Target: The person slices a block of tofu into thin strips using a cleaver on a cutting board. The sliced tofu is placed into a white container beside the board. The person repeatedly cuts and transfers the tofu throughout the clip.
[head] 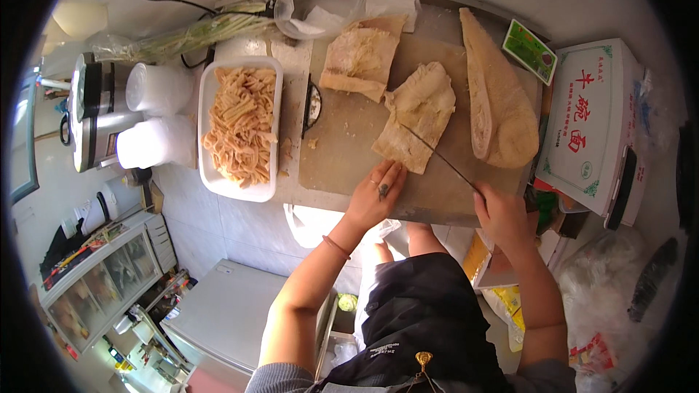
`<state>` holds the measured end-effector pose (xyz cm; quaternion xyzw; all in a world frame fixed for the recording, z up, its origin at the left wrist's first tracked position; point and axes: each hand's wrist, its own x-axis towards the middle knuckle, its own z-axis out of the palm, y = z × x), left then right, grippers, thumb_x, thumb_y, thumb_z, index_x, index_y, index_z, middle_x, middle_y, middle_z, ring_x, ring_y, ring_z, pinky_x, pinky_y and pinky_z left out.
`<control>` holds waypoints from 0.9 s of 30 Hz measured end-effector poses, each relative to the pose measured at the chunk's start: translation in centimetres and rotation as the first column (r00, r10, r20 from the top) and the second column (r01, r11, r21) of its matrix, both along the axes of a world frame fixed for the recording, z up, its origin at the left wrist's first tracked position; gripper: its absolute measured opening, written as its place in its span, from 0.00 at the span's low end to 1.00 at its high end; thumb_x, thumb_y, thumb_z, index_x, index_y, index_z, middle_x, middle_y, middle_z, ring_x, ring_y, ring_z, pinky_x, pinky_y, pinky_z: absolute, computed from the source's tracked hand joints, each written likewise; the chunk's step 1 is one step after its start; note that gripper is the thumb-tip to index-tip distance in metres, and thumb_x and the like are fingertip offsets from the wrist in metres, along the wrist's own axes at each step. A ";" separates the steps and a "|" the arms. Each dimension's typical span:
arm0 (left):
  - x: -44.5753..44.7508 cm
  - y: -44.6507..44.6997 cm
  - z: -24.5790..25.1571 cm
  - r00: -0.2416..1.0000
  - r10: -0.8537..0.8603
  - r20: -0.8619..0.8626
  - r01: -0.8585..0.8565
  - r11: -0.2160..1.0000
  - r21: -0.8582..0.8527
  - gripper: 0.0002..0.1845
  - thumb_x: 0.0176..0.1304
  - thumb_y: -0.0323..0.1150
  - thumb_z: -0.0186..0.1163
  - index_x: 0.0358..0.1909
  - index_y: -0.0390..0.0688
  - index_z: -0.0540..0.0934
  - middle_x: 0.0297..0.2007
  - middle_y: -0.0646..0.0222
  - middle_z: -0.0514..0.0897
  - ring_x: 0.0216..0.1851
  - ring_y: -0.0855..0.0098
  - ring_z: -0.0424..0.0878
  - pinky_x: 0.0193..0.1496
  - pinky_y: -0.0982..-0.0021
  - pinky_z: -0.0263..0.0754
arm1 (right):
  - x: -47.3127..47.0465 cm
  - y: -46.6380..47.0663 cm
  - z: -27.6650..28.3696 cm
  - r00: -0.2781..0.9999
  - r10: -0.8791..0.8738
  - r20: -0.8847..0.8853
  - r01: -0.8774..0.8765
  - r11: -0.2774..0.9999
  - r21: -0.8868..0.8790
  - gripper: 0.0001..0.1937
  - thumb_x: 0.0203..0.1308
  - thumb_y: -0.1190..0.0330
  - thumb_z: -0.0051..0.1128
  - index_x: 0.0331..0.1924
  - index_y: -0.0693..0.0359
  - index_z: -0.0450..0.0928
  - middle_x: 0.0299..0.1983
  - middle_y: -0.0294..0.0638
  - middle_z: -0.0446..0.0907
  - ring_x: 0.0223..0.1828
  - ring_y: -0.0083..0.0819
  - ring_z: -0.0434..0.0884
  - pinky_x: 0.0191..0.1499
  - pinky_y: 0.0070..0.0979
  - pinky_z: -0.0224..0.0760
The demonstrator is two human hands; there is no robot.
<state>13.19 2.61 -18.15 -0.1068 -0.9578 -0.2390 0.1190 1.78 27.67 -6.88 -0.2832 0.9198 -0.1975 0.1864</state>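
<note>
With its fingers together, my left hand (380, 191) presses on the near left edge of a flat, pale piece of cooked meat or tripe (423, 103). A knife (442, 158) is gripped in my right hand (502, 213), its thin dark blade lying across that piece. All this is on a large brown cutting board (338, 158). Beyond it sits another flat piece (363, 54); a large, thick, folded piece (505, 114) lies at the right. A white plastic tray (278, 120) at the left holds a heap of cut strips (240, 120).
Stacked clear plastic containers (158, 87) and a cooker (93, 114) stand left of the tray. A clear bowl (319, 8) and bagged green stalks (218, 30) lie along the back. A printed carton (584, 120) and a green packet (529, 49) border the board's right side.
</note>
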 end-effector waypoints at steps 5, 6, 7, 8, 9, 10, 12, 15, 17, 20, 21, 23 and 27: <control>-0.4 0.3 -0.9 0.998 0.043 -0.055 -0.039 0.996 0.079 0.23 0.56 0.26 0.58 0.55 0.34 0.79 0.56 0.57 0.77 0.61 0.53 0.73 0.60 0.56 0.77 | -0.8 -1.8 -1.1 0.969 0.232 -0.088 -0.208 0.953 0.222 0.11 0.63 0.69 0.58 0.48 0.58 0.80 0.29 0.45 0.83 0.30 0.47 0.85 0.33 0.41 0.77; -0.3 0.3 -1.2 0.999 0.040 -0.034 -0.037 0.995 0.090 0.22 0.56 0.27 0.58 0.54 0.34 0.80 0.55 0.58 0.77 0.60 0.53 0.74 0.59 0.57 0.78 | -0.7 -1.6 -1.2 0.947 0.303 -0.107 -0.266 0.926 0.268 0.12 0.62 0.70 0.57 0.49 0.58 0.80 0.28 0.43 0.82 0.28 0.44 0.85 0.32 0.39 0.78; -0.1 0.3 -1.5 0.999 0.036 -0.013 -0.035 0.994 0.101 0.21 0.56 0.27 0.58 0.53 0.35 0.80 0.53 0.58 0.78 0.58 0.53 0.74 0.58 0.57 0.78 | -0.5 -1.4 -1.3 0.920 0.373 -0.122 -0.320 0.894 0.313 0.13 0.61 0.71 0.56 0.49 0.58 0.80 0.26 0.41 0.82 0.26 0.42 0.85 0.31 0.38 0.78; 0.1 0.4 -1.8 0.999 0.031 0.008 -0.032 0.993 0.111 0.20 0.55 0.27 0.59 0.52 0.36 0.81 0.52 0.59 0.78 0.57 0.54 0.74 0.57 0.58 0.79 | -0.3 -1.1 -1.4 0.901 0.410 -0.140 -0.346 0.875 0.338 0.13 0.60 0.71 0.55 0.49 0.59 0.80 0.26 0.41 0.82 0.26 0.40 0.85 0.30 0.37 0.78; 0.1 0.4 -1.9 0.999 0.042 -0.018 -0.040 0.993 0.109 0.19 0.54 0.27 0.59 0.50 0.36 0.82 0.51 0.60 0.78 0.56 0.54 0.75 0.56 0.58 0.79 | -0.2 -1.1 -1.6 0.879 0.448 -0.163 -0.369 0.857 0.360 0.14 0.59 0.71 0.55 0.50 0.59 0.80 0.26 0.41 0.82 0.25 0.38 0.85 0.29 0.36 0.77; 0.1 0.5 -2.0 0.998 0.052 -0.044 -0.047 0.993 0.106 0.18 0.53 0.28 0.60 0.48 0.37 0.82 0.50 0.60 0.79 0.55 0.54 0.75 0.55 0.59 0.79 | -0.2 -1.0 -1.6 0.856 0.484 -0.185 -0.391 0.837 0.382 0.15 0.59 0.71 0.55 0.50 0.59 0.80 0.26 0.40 0.82 0.24 0.37 0.85 0.29 0.35 0.77; 0.2 0.4 -2.2 0.996 0.059 -0.060 -0.053 0.993 0.106 0.17 0.51 0.28 0.61 0.45 0.37 0.83 0.49 0.61 0.79 0.53 0.54 0.75 0.54 0.60 0.79 | -0.1 -0.9 -1.4 0.846 0.505 -0.173 -0.413 0.824 0.388 0.16 0.58 0.72 0.55 0.51 0.60 0.80 0.26 0.40 0.82 0.24 0.37 0.85 0.28 0.34 0.77; 0.3 0.3 -2.3 0.998 0.046 -0.046 -0.041 0.993 0.112 0.15 0.48 0.28 0.62 0.41 0.38 0.84 0.48 0.61 0.80 0.52 0.53 0.76 0.53 0.60 0.79 | 0.1 -1.0 -0.8 0.834 0.527 -0.164 -0.434 0.810 0.395 0.16 0.58 0.72 0.54 0.51 0.61 0.80 0.26 0.40 0.82 0.24 0.38 0.85 0.29 0.34 0.76; 0.1 0.2 -2.2 0.997 0.033 -0.065 -0.025 0.993 0.118 0.15 0.47 0.27 0.62 0.39 0.38 0.84 0.49 0.61 0.80 0.52 0.53 0.76 0.53 0.60 0.79 | 0.2 -0.8 -0.6 0.834 0.531 -0.152 -0.442 0.807 0.392 0.16 0.57 0.72 0.54 0.51 0.61 0.80 0.26 0.40 0.82 0.25 0.38 0.85 0.29 0.34 0.76; 0.2 0.2 -2.1 0.995 0.042 -0.085 -0.033 0.993 0.112 0.17 0.48 0.27 0.62 0.43 0.37 0.84 0.49 0.61 0.80 0.53 0.53 0.77 0.55 0.59 0.79 | 0.2 -0.4 -0.8 0.847 0.517 -0.127 -0.443 0.817 0.368 0.16 0.57 0.72 0.55 0.51 0.61 0.80 0.27 0.40 0.82 0.26 0.39 0.86 0.29 0.35 0.76; 0.1 0.2 -2.1 0.993 0.049 -0.105 -0.036 0.993 0.115 0.18 0.48 0.27 0.62 0.45 0.37 0.83 0.49 0.60 0.80 0.53 0.54 0.77 0.55 0.58 0.79 | 0.1 -0.2 -0.9 0.854 0.507 -0.120 -0.438 0.824 0.358 0.16 0.58 0.72 0.55 0.51 0.60 0.80 0.26 0.41 0.82 0.26 0.39 0.85 0.30 0.36 0.76; -0.3 0.3 -2.1 0.988 0.060 -0.144 -0.043 0.992 0.121 0.21 0.49 0.27 0.62 0.48 0.36 0.83 0.50 0.60 0.79 0.54 0.54 0.77 0.56 0.58 0.80 | -0.2 0.3 -1.4 0.897 0.422 -0.134 -0.373 0.883 0.284 0.16 0.59 0.72 0.56 0.52 0.58 0.80 0.26 0.41 0.82 0.26 0.41 0.85 0.30 0.37 0.76; -0.6 0.4 -2.1 0.980 0.098 -0.175 -0.079 0.991 0.108 0.24 0.46 0.25 0.66 0.50 0.38 0.83 0.49 0.62 0.80 0.53 0.56 0.78 0.55 0.57 0.80 | -1.2 1.2 -2.5 0.976 0.157 -0.148 -0.134 0.979 0.153 0.13 0.62 0.70 0.58 0.51 0.55 0.80 0.26 0.43 0.82 0.28 0.45 0.84 0.32 0.41 0.77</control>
